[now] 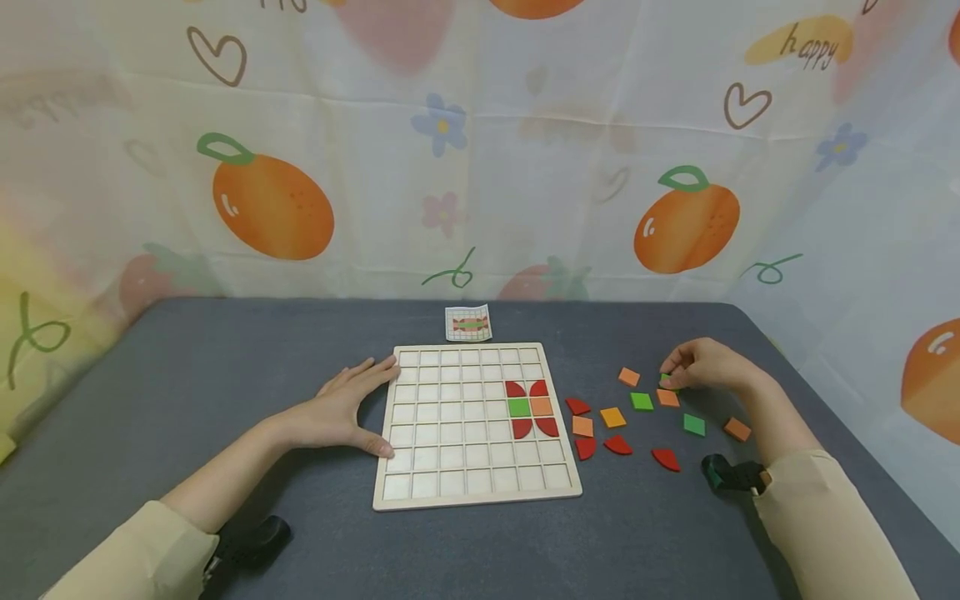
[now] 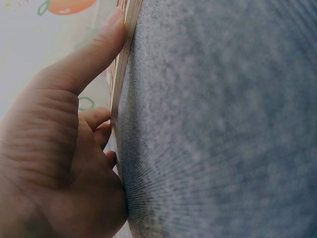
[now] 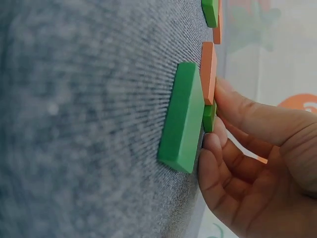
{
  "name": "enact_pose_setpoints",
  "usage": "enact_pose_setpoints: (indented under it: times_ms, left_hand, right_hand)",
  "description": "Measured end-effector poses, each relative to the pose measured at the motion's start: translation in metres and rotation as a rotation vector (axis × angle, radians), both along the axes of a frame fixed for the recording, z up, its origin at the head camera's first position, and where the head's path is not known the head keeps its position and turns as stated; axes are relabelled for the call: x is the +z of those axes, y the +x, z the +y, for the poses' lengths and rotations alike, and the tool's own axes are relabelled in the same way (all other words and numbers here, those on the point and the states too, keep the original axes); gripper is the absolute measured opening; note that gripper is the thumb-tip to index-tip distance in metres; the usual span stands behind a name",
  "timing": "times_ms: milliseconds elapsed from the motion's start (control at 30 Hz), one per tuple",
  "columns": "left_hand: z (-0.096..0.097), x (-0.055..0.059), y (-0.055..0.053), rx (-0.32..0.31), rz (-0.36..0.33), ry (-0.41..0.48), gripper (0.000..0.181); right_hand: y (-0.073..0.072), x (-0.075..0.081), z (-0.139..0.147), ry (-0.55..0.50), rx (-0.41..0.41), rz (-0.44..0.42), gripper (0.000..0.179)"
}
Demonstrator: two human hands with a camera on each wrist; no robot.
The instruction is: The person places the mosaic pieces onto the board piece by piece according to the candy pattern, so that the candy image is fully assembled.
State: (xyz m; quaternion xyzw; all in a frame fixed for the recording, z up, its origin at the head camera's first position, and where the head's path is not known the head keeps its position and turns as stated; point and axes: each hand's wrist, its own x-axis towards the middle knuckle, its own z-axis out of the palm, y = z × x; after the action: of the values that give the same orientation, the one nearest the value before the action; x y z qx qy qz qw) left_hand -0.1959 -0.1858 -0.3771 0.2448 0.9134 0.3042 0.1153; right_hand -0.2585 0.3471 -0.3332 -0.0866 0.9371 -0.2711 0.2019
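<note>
A light wooden grid board [image 1: 427, 503] lies on the dark table. Red quarter-circle pieces, a green square and an orange square fill some cells at its right side. My left hand [image 1: 337, 410] is spread along the board's left edge, thumb and fingertips touching the frame; the left wrist view shows the thumb [image 2: 84, 62] against the board's side [image 2: 124, 64]. Beyond the loose pieces, my right hand [image 1: 708, 364] pinches a small green square tile [image 3: 210, 119] at the table surface, partly hidden by the fingers. Close to it lies an orange tile [image 1: 668, 398].
A small pattern card [image 1: 468, 323] lies behind the board. Loose pieces spread to the board's right: a red quarter-circle [image 1: 666, 459], a yellow-orange square [image 1: 612, 417], a green square [image 1: 693, 425] and several others. A printed cloth [image 1: 480, 208] hangs behind the table.
</note>
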Motion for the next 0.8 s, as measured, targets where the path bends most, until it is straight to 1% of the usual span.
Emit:
enact_pose_setpoints:
  times_ms: [233, 433, 633, 800]
  left_hand:
    - [-0.001, -0.001, -0.001, 0.0, 0.001, -0.005, 0.115]
    - [-0.001, -0.001, 0.0, -0.002, 0.002, -0.001, 0.115]
    - [-0.001, 0.0, 0.0, -0.005, 0.006, 0.006, 0.115]
    - [0.0, 0.001, 0.0, -0.004, 0.005, 0.004, 0.115]
  right_hand:
    - [0.004, 0.001, -0.001, 0.0, 0.004, 0.041, 0.033]
    - [0.004, 0.002, -0.005, 0.032, -0.021, 0.08, 0.03]
    - [0.004, 0.004, -0.009, 0.032, -0.015, 0.112, 0.02]
    - [0.004, 0.007, -0.013, 0.06, -0.014, 0.167, 0.019]
